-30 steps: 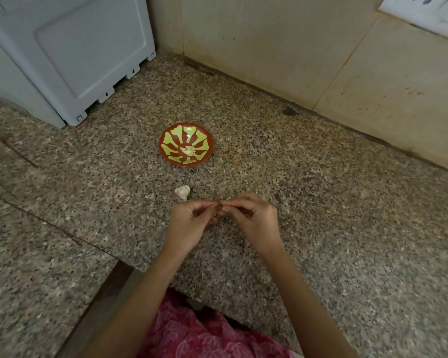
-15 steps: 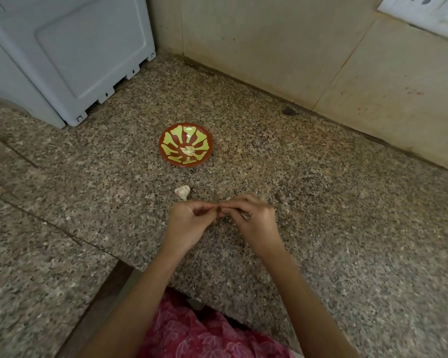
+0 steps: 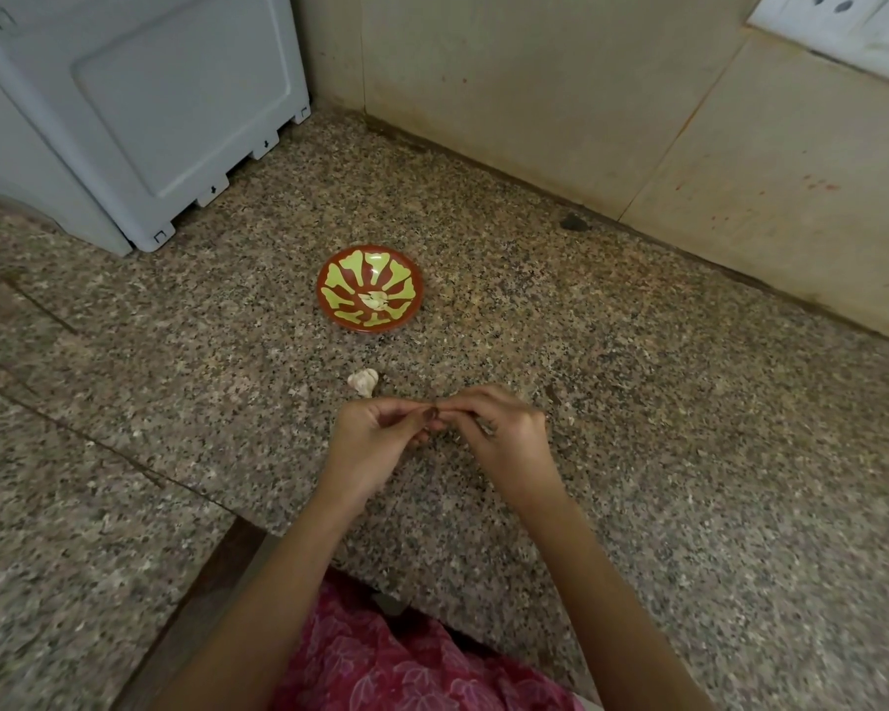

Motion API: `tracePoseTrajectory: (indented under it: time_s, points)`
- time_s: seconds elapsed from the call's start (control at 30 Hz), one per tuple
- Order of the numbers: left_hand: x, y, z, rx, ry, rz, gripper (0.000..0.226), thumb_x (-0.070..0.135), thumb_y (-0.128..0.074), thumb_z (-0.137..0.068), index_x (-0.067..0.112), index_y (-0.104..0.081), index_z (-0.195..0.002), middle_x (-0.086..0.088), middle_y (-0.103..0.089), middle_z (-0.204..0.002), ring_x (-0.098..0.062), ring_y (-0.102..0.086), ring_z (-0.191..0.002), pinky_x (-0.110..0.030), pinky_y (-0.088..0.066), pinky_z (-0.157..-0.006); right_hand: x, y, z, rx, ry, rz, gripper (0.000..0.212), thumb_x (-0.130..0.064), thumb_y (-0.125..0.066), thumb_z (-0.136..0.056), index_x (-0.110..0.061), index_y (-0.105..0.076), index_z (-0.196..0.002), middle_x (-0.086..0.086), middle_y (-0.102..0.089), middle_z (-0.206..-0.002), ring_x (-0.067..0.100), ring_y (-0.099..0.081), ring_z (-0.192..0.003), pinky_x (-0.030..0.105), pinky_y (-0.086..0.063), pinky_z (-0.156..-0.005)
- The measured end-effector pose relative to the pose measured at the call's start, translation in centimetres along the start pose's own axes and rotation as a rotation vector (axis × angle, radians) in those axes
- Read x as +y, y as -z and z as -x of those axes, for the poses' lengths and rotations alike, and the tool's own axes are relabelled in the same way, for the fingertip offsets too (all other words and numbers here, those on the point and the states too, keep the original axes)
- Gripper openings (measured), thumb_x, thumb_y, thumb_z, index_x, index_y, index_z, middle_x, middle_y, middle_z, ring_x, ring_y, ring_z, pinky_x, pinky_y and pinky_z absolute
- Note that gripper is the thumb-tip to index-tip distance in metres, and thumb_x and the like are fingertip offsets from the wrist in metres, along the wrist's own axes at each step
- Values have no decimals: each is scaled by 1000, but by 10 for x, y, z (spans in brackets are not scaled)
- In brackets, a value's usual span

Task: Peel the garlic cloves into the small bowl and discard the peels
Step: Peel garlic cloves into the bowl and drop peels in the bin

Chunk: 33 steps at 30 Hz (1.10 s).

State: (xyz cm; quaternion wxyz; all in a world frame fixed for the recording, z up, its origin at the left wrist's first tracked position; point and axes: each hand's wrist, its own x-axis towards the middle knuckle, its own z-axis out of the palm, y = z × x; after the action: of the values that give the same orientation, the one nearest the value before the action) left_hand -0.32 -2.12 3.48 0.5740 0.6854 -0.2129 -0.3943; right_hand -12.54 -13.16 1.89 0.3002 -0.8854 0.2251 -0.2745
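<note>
Hands met at the fingertips above a speckled brown granite counter (image 3: 663,454), on the person's side of a small red bowl with a yellow-green leaf pattern (image 3: 411,289). The left hand (image 3: 373,443) and the right hand (image 3: 506,436) each had thumb and fingers curled into a pinch at one shared spot. The garlic clove being worked there was almost wholly hidden, so its skin and long axis could not be made out. That pinch point lay out from the bowl toward the person and slightly to the right, well apart from the rim. A pale piece, seemingly a peeled clove (image 3: 375,300), lay at the bottom of the bowl. A pale papery lump of unpeeled garlic (image 3: 363,382) sat on the counter between the bowl and the hands, nearer the left hand and touching neither. The move ahead appeared to turn on that line. Once bare, the garlic clove would have to travel away from the person, past the loose lump, into the bowl, and the left hand looked the shorter reach. A white plastic appliance (image 3: 139,120) stood beyond the bowl to its left.
</note>
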Motion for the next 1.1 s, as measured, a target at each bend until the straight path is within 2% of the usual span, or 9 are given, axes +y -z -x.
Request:
tracePoseTrajectory:
  time_s: [0.13, 0.4, 0.67, 0.8, 0.9, 1.0, 1.1]
  points:
    - [-2, 2, -1, -9, -1, -14, 13, 4, -66, -88, 12, -76, -91, 0, -76, -81, -11, -69, -72, -19, -53, -69, -1, 1, 0, 1, 13, -12, 17, -2, -74, -84, -10, -76, -99, 0, -74, -93, 7, -68, -87, 20, -56, -83]
    - [0, 1, 0, 9, -10, -6, 13, 3, -65, -88, 10, -76, -91, -1, -76, -79, -6, -66, -67, -16, -52, -66, -1, 3, -3, 19, 26, -21, 16, -1, -73, -84, -8, -76, -98, 1, -75, -91, 4, -67, -84, 9, -51, -83]
    - [-2, 1, -1, 34, -41, -64, 16, 5, -67, -87, 18, -76, -85, 3, -75, -79, -12, -69, -73, -21, -55, -72, 2, 1, -3, 16, 57, -68, 17, 0, -73, -84, -7, -76, -99, 2, -75, -92, 4, -68, -84, 16, -56, -81]
    - [-3, -1, -1, 75, -33, -72, 16, 6, -68, -87, 19, -77, -83, 3, -75, -77, -16, -69, -74, -25, -56, -73, 2, -2, -3, 22, 34, -103, 15, -2, -73, -84, -7, -75, -99, 0, -74, -93, 2, -67, -85, 15, -55, -81]
    - [-2, -3, 0, 104, -17, -45, 14, 6, -68, -86, 17, -76, -85, 2, -75, -77, -17, -69, -75, -25, -57, -72, 1, -5, -2, 50, -87, -190, 14, -6, -74, -85, -9, -75, -99, -4, -74, -95, 2, -69, -85, 18, -56, -79]
    - [-3, -5, -1, 135, -2, -39, 12, 7, -69, -85, 17, -76, -85, 2, -75, -77, -16, -70, -76, -24, -57, -72, -4, -7, 0, 65, -349, -447, 14, -3, -72, -86, -8, -73, -99, -1, -75, -91, 7, -72, -80, 19, -57, -75]
    - [-3, -5, -2, 149, -8, -41, 15, 4, -70, -84, 18, -75, -86, 4, -75, -77, -8, -70, -73, -17, -53, -68, -7, -7, 0, 107, -507, -696, 16, 2, -70, -86, -6, -71, -99, 7, -76, -91, 16, -74, -83, 22, -58, -76]
